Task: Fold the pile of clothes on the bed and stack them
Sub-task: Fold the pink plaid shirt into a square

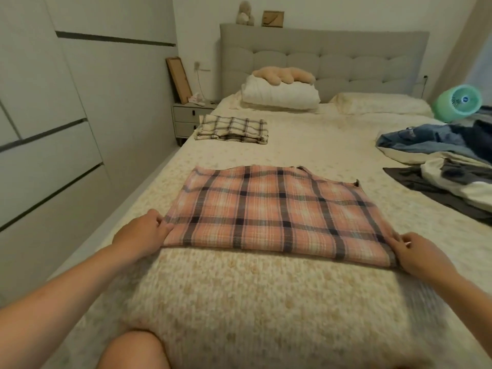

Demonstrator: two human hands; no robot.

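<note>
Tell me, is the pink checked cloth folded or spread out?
Folded: the pink checked cloth lies as a neat doubled rectangle, left hand and right hand pinching its near corners.

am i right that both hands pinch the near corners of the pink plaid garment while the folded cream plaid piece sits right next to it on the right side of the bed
Not quite. In the head view the folded cream plaid piece lies farther up the bed on its left side, apart from the pink plaid garment. The left hand and right hand do pinch its near corners.
</note>
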